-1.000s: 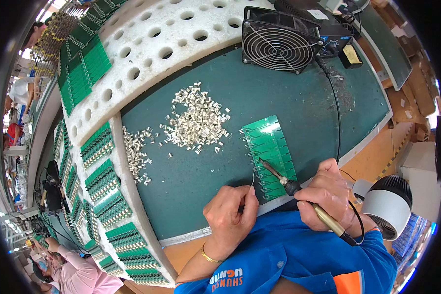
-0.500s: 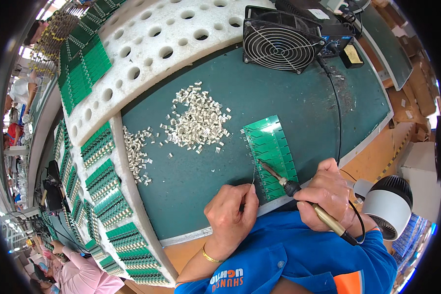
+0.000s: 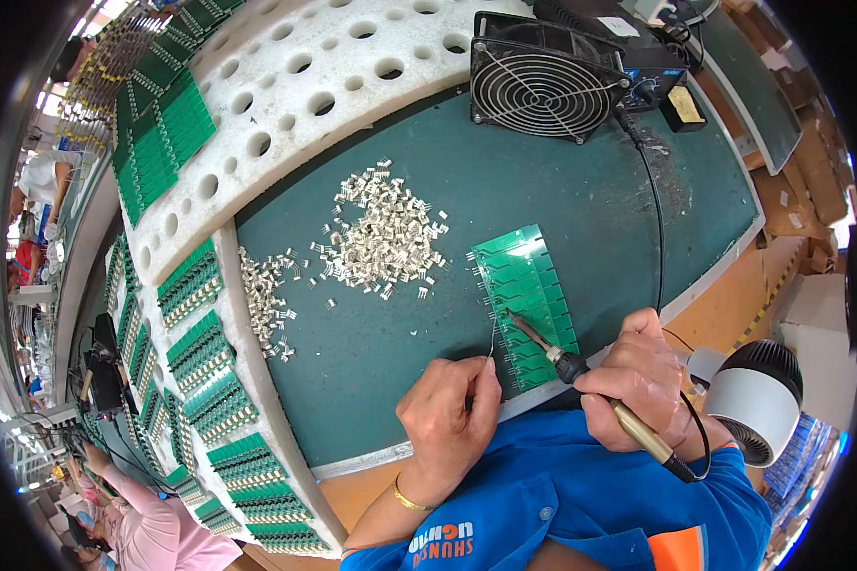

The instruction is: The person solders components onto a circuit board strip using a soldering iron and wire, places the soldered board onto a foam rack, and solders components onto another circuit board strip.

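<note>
A green circuit board panel [image 3: 533, 276] lies on the dark green mat, with metal pins sticking out along its left edge. My right hand [image 3: 633, 385] is closed round a soldering iron [image 3: 643, 428], whose tip rests at or just over the board's left side. Thumb and fingertips pinched, my left hand [image 3: 452, 409] holds a thin solder wire [image 3: 492, 338] that rises toward the pins near the iron's tip. Whether wire and tip touch is too small to tell. A heap of small white pin connectors [image 3: 381, 233] lies left of the board.
A black fan [image 3: 543, 90] stands at the back beside a soldering station [image 3: 647, 81] and a yellow sponge holder [image 3: 684, 109]. White foam sheets [image 3: 286, 95] carry several circuit boards [image 3: 219, 404] on the left. A white fan [image 3: 757, 400] is at right. A co-worker in pink [image 3: 152, 523] sits far left.
The soldering iron's tip has shifted very slightly to the right across the board. My left hand stays nearly still. At far left, the co-worker's arm has moved.
</note>
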Demonstrator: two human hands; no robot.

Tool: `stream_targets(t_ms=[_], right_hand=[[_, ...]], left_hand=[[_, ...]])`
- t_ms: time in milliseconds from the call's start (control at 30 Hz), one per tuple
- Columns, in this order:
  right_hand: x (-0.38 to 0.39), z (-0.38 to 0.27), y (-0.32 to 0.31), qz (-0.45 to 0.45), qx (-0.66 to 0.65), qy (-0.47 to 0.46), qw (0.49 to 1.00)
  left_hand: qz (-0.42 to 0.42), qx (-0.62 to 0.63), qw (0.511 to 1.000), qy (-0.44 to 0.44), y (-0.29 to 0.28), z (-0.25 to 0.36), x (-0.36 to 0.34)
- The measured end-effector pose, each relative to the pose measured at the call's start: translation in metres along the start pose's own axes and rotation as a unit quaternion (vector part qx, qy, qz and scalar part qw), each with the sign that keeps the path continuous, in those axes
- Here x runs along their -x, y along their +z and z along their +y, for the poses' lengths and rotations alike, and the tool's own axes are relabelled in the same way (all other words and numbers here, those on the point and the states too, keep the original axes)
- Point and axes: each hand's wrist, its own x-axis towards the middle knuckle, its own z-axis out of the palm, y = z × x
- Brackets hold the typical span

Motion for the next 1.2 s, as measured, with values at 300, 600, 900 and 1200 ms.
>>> stream_targets(t_ms=[300, 600, 900, 1200], right_hand=[[0.0032, -0.0002, -0.0019, 0.008, -0.001, -0.002, 1.0], [0.0067, 0.0033, -0.0034, 0.008, -0.031, 0.003, 0.999], [0.0065, 0.0016, -0.0031, -0.004, -0.034, 0.007, 0.999], [0.0088, 0.001, 0.0013, 0.0, -0.025, 0.005, 1.0]], left_hand=[[-0.001, 0.005, 1.0, -0.009, -0.0033, 0.0022, 0.0003], [-0.013, -0.001, 1.0, -0.018, -0.0034, 0.0053, -0.0013], [-0.023, 0.01, 1.0, -0.009, -0.0044, 0.0019, 0.0016], [-0.031, 0.01, 0.999, 0.002, -0.0038, 0.0012, 0.0023]])
